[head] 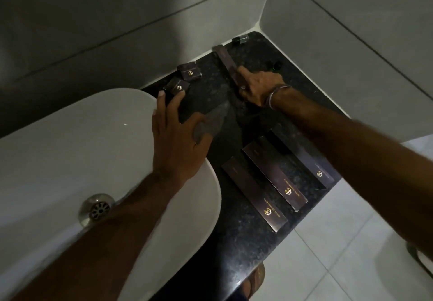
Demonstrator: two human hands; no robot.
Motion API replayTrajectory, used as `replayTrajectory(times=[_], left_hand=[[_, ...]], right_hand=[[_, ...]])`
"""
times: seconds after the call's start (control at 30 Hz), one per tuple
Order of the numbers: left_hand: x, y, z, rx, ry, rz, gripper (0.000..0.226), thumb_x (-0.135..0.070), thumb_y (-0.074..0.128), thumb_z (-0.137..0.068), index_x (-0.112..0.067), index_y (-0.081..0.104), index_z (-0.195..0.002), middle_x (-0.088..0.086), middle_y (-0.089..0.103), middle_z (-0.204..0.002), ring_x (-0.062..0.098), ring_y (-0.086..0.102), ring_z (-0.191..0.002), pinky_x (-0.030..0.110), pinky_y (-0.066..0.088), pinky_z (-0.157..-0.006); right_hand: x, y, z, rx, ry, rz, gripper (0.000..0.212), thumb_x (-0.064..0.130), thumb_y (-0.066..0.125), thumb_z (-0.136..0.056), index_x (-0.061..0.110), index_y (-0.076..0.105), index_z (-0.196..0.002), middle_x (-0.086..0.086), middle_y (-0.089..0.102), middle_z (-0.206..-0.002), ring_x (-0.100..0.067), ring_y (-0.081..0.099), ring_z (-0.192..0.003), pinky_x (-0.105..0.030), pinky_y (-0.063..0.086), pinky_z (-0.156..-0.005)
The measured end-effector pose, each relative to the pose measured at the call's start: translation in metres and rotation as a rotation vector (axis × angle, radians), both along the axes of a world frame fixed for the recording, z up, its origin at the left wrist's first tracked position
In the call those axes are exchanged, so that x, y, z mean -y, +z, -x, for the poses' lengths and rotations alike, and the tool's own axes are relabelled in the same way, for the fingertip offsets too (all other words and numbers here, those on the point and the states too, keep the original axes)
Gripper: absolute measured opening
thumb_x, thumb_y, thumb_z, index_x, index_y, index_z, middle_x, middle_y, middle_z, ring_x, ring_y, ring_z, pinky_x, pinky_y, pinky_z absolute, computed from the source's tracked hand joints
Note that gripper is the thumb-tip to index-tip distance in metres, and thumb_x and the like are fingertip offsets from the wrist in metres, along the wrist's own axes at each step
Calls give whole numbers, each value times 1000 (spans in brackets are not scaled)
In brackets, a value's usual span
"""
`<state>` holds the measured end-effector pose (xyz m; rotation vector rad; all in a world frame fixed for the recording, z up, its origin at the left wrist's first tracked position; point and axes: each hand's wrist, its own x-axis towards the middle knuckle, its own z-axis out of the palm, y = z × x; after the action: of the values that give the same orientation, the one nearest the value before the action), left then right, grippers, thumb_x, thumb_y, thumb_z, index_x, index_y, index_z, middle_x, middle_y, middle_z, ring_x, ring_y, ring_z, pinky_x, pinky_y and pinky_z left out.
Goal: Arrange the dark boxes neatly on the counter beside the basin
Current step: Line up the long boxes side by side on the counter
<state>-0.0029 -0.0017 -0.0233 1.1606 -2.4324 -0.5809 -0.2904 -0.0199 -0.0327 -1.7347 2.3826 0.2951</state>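
- Two surfaces filled the frame: the white glazed basin at lower left, smooth and rounded, with a metal drain in its floor, and the dark speckled stone worktop running from bottom centre to the corner at upper right.
- Three long flat dark boxes lay side by side at right of centre, roughly parallel but staggered, each with a small gold logo at its near end; matte card by the look of it.
- A fourth long box at upper centre lay at a slant, with the right hand closed on its near end.
- The left hand lay flat over the basin rim, fingers spread, thumb on a blurred dark box it seemed to be sliding; whether it actually gripped it, I cannot tell.
- Two small squarish boxes sat just beyond the left fingertips, close together and skewed to each other.
- To do the step well, I judged the long box should be set parallel to the row of three, near ends level, logo up, and slid rather than lifted on the slick stone.
- A small green bottle stood close behind the right hand and could be knocked.
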Motion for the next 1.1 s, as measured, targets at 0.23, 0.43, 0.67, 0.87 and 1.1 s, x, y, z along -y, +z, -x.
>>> replayTrajectory(times=[0.23, 0.43, 0.67, 0.87, 1.1], left_hand=[[1, 0, 0, -1, -6, 22, 42, -46, 38, -84, -24, 65, -108, 10, 29, -161, 38, 5, -154, 59, 21, -123], [1, -3, 0, -28, -11, 34, 34, -44, 44, -86, -26, 64, -107, 10, 30, -160, 38, 6, -154, 61, 22, -122], [-2, -2, 1, -45, 3, 30, 28, -38, 45, -84, -29, 62, -104, 10, 32, -160, 38, 8, -154, 60, 24, -120], [-2, 0, 1, -50, 11, 9, 30, -39, 43, -83, -29, 62, -103, 8, 32, -159, 38, 8, -154, 58, 22, -119], [-2, 2, 1, -63, 14, -3, 29, -37, 45, -83, -27, 63, -103, 9, 33, -159, 40, 9, -154, 58, 23, -119]], right_hand=[[-71, 10, 41, 31, -74, -61, 67, 58, 56, -89, 22, 35, -140, -19, 66, -112, -38, 65, -95, -38, 52, -77], [-165, 13, 70, 127, -180, -64, 49, 52, 55, -93, 22, 55, -131, -14, 69, -110, -32, 65, -97, -34, 49, -78], [-261, 11, 57, 161, -338, -30, 45, 52, 55, -93, 27, 61, -129, -3, 70, -98, -23, 63, -84, -28, 45, -69], [-274, 14, 44, 205, -375, 42, 42, 44, 62, -91, 19, 67, -124, -11, 74, -101, -29, 70, -85, -33, 53, -70], [-282, 15, 45, 221, -397, 17, 45, 44, 62, -91, 16, 66, -125, -12, 72, -103, -27, 68, -86, -39, 57, -75]])
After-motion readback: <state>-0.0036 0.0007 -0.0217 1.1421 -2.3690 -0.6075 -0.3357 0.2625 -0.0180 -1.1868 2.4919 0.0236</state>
